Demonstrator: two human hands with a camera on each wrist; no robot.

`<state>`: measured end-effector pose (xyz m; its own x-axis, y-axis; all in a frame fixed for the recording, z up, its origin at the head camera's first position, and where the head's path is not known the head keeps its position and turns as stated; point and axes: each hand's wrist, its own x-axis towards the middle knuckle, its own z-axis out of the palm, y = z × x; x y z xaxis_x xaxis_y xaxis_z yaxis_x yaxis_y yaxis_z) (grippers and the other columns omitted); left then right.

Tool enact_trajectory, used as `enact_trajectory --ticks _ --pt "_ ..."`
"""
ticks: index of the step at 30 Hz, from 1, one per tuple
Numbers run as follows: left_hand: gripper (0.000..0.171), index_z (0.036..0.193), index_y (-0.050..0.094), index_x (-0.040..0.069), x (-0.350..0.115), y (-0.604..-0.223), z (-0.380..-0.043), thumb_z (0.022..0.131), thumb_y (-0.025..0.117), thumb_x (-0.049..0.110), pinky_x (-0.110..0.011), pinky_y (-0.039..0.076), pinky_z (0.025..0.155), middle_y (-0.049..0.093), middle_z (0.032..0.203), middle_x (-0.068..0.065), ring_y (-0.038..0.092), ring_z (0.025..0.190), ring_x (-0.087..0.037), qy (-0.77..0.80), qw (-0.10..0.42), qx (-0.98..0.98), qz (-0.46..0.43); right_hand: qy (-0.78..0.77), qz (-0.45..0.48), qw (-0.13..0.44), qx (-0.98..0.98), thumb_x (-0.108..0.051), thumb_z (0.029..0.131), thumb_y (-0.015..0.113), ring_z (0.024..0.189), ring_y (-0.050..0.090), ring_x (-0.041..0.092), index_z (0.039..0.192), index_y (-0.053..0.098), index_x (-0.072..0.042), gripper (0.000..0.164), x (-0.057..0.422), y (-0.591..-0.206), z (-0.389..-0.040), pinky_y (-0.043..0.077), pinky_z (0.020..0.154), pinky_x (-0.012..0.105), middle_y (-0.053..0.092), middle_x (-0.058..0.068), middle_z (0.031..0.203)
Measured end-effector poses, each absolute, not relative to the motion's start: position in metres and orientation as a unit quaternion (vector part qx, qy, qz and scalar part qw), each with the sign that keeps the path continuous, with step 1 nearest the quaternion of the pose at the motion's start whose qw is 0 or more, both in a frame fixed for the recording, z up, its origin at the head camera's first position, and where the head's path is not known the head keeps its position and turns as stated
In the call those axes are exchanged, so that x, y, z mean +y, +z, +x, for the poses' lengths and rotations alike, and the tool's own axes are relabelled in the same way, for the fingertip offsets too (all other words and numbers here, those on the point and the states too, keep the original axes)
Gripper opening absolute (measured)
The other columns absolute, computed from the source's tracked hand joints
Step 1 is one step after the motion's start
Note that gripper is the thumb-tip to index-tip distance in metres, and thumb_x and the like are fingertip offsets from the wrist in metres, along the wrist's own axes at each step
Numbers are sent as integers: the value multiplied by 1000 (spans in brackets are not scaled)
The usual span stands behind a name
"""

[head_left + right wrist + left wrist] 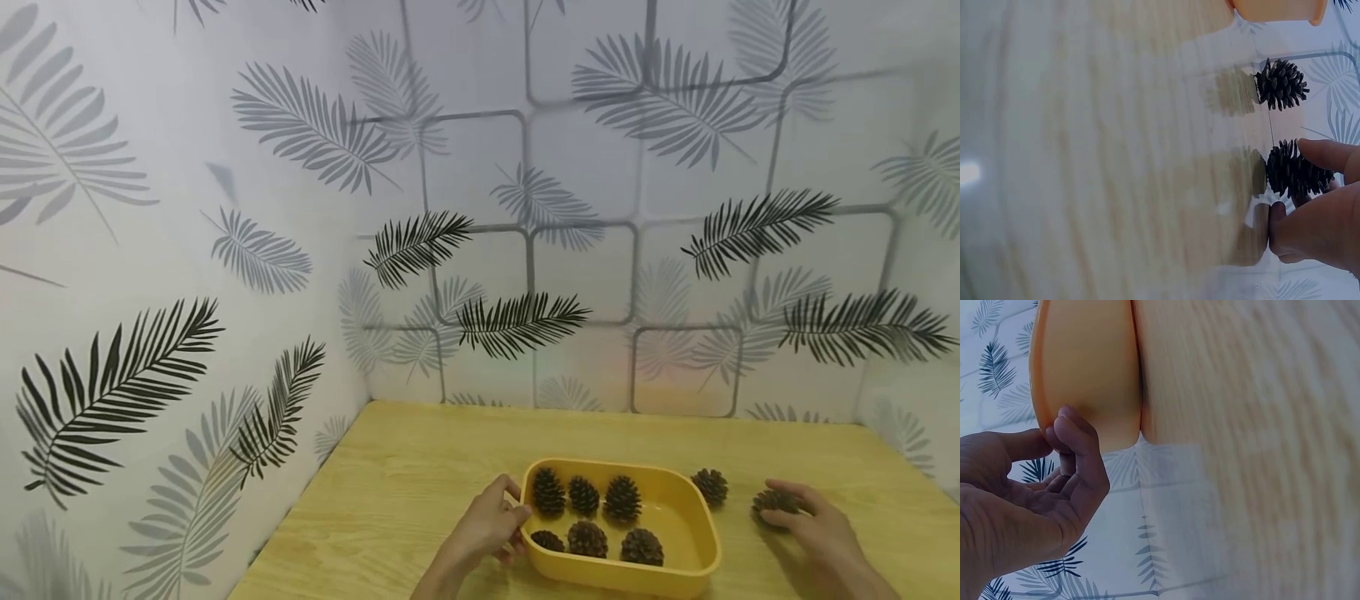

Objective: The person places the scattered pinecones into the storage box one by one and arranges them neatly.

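My left hand [486,527] pinches the left rim of a yellow plastic tray [701,533], thumb and fingers bent over its edge in the left wrist view. Inside that tray sit several brown pine cones [622,499] in two rough rows, mostly toward the left and middle. To the right of the tray, my right hand [821,533] has its thumb and fingers around another pine cone [1285,169], which is low at the table surface. One more pine cone [709,487] lies on the table between the tray and my right hand.
The light wood-grain table [390,467] is glossy and reflects the cones in the right wrist view. Behind it and along the left stand pale walls [480,275] patterned with dark and grey leaves. The tray's right end [678,533] holds no cones.
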<state>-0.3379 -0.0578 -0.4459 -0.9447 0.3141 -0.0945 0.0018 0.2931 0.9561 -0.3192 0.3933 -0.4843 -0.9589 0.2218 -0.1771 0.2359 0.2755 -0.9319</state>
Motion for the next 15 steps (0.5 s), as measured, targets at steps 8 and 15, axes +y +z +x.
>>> enact_trajectory --ticks 8,15 --pt "15 115 50 4 -57 -442 -334 106 60 9 -21 46 42 64 81 -13 62 55 -16 581 126 797 103 -587 153 15 795 -28 98 73 147 -2 63 161 30 -7 79 401 -492 -322 13 117 76 -8 33 167" --pt "13 114 51 4 -56 -442 -335 105 60 9 -19 46 41 64 76 -10 62 53 -14 580 118 799 109 -611 171 -19 773 -24 99 71 150 -3 58 158 43 -14 66 398 -490 -320 11 121 71 -7 30 168"
